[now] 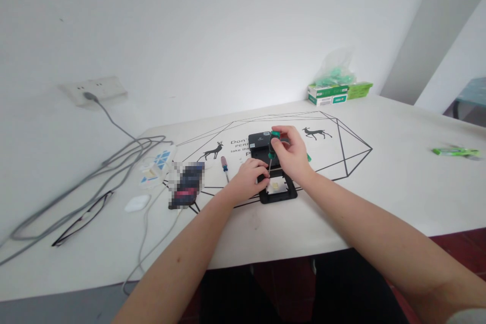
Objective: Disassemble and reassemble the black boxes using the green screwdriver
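Observation:
A screwdriver with a green-and-black handle (pixel 272 144) stands nearly upright, its shaft pointing down, and the fingers of my right hand (pixel 294 154) are closed around the handle. Below it lies an opened black plastic casing (pixel 279 198) with a silvery plate (pixel 280 186) inside. My left hand (pixel 248 180) rests with curled fingers gripping the casing's upper left side, close to the screwdriver's tip. The exact contact of the tip is hidden by the fingers. Behind the casing lies a black rectangular cover or box (pixel 258 139) with small labels, partly covered by my right hand.
A second screwdriver (pixel 224 164) lies to the left, near a blurred-out phone-like object (pixel 187 186). Further left are a power strip (pixel 157 167), a white case (pixel 137 203), glasses (pixel 81 218) and grey cable (pixel 114 172). Boxes (pixel 328 92) stand at the back; a green packet (pixel 455 152) lies right.

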The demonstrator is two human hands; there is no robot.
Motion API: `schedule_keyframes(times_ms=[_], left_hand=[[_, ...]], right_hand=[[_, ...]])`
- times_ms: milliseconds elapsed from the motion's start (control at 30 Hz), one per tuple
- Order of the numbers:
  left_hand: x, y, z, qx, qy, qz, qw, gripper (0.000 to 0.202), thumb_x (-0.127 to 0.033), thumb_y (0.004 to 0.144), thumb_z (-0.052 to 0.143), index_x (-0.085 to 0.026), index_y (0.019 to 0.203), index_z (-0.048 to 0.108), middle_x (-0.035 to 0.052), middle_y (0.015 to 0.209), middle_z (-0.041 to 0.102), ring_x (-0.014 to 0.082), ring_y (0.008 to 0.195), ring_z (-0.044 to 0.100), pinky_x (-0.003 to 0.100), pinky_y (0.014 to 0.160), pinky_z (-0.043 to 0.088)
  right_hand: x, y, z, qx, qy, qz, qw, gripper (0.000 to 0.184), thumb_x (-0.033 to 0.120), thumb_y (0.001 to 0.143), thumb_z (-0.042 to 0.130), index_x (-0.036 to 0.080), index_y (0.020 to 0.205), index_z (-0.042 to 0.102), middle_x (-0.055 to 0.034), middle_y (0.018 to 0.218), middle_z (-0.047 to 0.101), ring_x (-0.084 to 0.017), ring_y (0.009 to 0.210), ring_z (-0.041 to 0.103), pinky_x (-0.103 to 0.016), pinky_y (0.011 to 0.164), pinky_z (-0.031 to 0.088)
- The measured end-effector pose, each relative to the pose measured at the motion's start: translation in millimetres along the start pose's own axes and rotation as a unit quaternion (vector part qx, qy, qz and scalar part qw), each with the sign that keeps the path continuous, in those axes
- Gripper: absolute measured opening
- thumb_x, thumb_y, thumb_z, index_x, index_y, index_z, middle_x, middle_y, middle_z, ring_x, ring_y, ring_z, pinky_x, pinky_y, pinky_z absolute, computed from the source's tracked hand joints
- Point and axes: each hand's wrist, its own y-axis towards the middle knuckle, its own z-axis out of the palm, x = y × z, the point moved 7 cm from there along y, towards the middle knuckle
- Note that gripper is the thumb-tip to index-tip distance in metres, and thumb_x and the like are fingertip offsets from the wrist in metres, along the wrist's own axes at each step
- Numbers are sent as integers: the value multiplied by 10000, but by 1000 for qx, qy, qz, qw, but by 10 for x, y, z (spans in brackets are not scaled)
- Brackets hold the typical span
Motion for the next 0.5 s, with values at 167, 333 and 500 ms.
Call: schedule_keyframes(times_ms=[167,333,500], left_hand=[[4,12,15,3,-4,-2,1000,159,-314,974,646,-241,875,747,91,1229,709,294,1232,598,499,1122,470],[-38,9,5,4,8,2,1000,120,-261,954,621,-236,877,709,90,1224,709,284,1228,592,486,1110,478],[149,-8,-142,-46,74,-42,995,115,-219,947,597,-227,860,672,95,1205,720,307,1218,587,508,1089,471]], right_hand=[[6,5,-5,0,-5,2,1000,214,310,915,621,252,1111,682,-73,1110,655,-209,944,626,-326,652,593],[-9,12,-26,-8,-3,2,1000,214,302,913,625,250,1113,681,-71,1108,654,-206,947,627,-320,652,594],[-16,17,-47,-14,-5,4,1000,223,315,920,623,256,1128,679,-71,1089,645,-212,949,630,-325,660,587]])
